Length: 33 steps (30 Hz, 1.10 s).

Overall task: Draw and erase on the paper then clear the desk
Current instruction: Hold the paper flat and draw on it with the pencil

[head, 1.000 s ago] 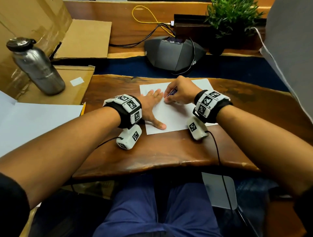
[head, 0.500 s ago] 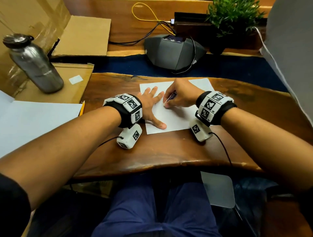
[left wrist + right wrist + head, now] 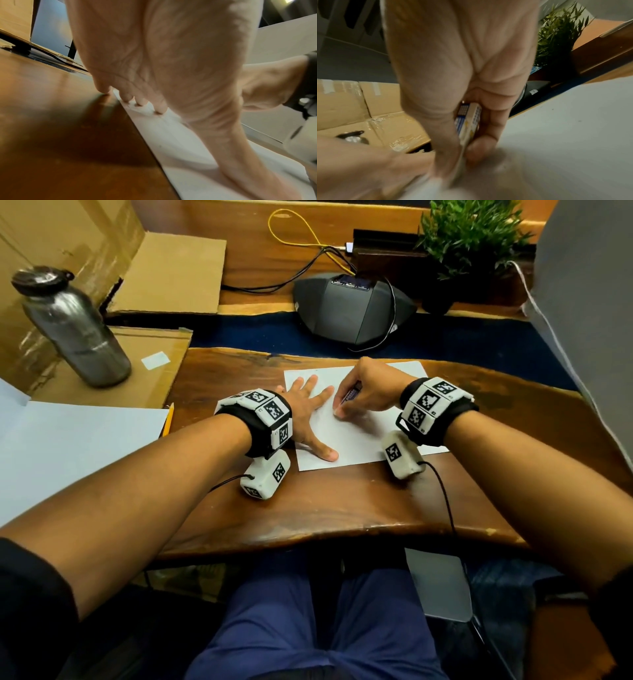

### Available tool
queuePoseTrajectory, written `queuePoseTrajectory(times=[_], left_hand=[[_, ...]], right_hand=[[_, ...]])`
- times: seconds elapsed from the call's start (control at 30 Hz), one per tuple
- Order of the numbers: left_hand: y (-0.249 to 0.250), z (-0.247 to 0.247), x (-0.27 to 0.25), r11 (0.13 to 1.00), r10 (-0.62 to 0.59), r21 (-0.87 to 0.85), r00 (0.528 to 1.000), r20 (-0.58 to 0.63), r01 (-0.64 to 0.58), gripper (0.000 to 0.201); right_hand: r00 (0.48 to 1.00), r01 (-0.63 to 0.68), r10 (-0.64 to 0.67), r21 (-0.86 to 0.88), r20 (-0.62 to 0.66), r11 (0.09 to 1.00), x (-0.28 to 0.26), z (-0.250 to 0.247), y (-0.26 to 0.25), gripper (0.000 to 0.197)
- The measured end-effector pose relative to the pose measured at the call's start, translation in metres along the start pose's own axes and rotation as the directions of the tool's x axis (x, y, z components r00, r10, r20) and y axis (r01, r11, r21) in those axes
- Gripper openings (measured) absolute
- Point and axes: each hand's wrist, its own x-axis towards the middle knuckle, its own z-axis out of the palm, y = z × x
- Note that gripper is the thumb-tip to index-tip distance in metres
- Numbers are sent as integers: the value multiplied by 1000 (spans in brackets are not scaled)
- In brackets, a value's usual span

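Note:
A white sheet of paper (image 3: 363, 436) lies on the wooden desk (image 3: 342, 501). My left hand (image 3: 308, 416) lies flat on the sheet's left part, fingers spread and straight, thumb near the front edge; in the left wrist view the fingertips (image 3: 159, 108) press the paper (image 3: 185, 148). My right hand (image 3: 370, 395) pinches an eraser (image 3: 350, 397) in a blue and white sleeve, its tip down on the paper just right of the left fingers. The right wrist view shows the eraser (image 3: 468, 121) between thumb and fingers, its lower end blurred. A yellow pencil (image 3: 168, 419) lies at the desk's left edge.
A steel bottle (image 3: 73, 330) stands on cardboard (image 3: 137, 364) at the left, beside a large white sheet (image 3: 68, 446). Behind the paper sit a grey conference phone (image 3: 352, 309) with cables and a potted plant (image 3: 469, 241). A grey panel (image 3: 589, 302) rises at the right.
My right hand with the eraser has shifted slightly over the paper, towards me and to the left, with its wrist swinging out to the right. The left hand has stayed flat on the sheet.

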Motion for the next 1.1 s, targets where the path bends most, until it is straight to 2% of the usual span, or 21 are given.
queuePoseTrajectory(times=[0.07,0.1,0.2,0.23,0.33,0.37,0.4,0.5,0.53,0.57,0.67,0.73,0.8,0.87,0.9,0.97,1.03,1.1], left_hand=[[1,0,-1,1000,0,-1,1000,-1,0,144],[1,0,-2,1000,-1,-3,1000,-2,1,144],[0,2,-4,1000,1,-11,1000,-9,-1,143],[0,2,-3,1000,2,-9,1000,-9,-3,143],[1,2,-2,1000,6,-8,1000,-14,-6,144],[1,2,-2,1000,7,-11,1000,-14,-7,145],[1,2,-2,1000,5,-14,1000,-14,-5,145],[-1,3,-2,1000,0,-19,1000,-18,0,145],[-1,3,-2,1000,0,-18,1000,-19,0,145],[-1,3,-2,1000,3,-16,1000,-18,-3,144],[1,3,-1,1000,0,-8,1000,-9,0,144],[1,2,-1,1000,-1,-5,1000,-11,1,145],[0,3,-2,1000,3,-11,1000,-12,-3,145],[0,2,-3,1000,2,-8,1000,-14,-2,144],[1,1,-4,1000,2,-4,1000,-9,-2,144],[2,0,-4,1000,2,6,1000,-3,-2,142],[3,0,-5,1000,9,6,1000,-2,-9,140],[1,0,-5,1000,12,-2,1000,-8,-12,140]], right_hand=[[995,-27,31,35,-97,999,3,0,1,20],[996,-28,31,36,-81,999,3,0,1,21],[992,-1,3,-16,124,1000,-4,-3,0,21],[992,1,2,-23,126,1000,-3,-3,0,21],[996,-31,31,-6,-80,999,4,-3,-2,21],[993,-39,40,6,-109,999,4,-2,-2,20],[996,-40,40,9,-85,999,2,-2,-1,19],[989,-6,12,-43,148,999,-10,-4,-2,18],[985,-1,9,-49,173,999,-11,-5,-3,19],[990,-6,13,-45,142,999,-8,-5,-3,19],[992,-50,52,20,-111,999,3,0,-3,17],[982,-20,27,37,-188,999,1,7,-1,15],[995,5,-2,33,-100,999,-8,10,0,14],[995,22,-19,-27,94,999,-13,6,-6,15],[990,34,-28,-43,140,998,-12,3,-10,15],[998,34,-30,-57,62,998,-1,-2,-13,15],[995,-12,8,-43,-104,999,7,0,-14,18],[991,-6,3,-28,-133,1000,5,6,-11,18]])
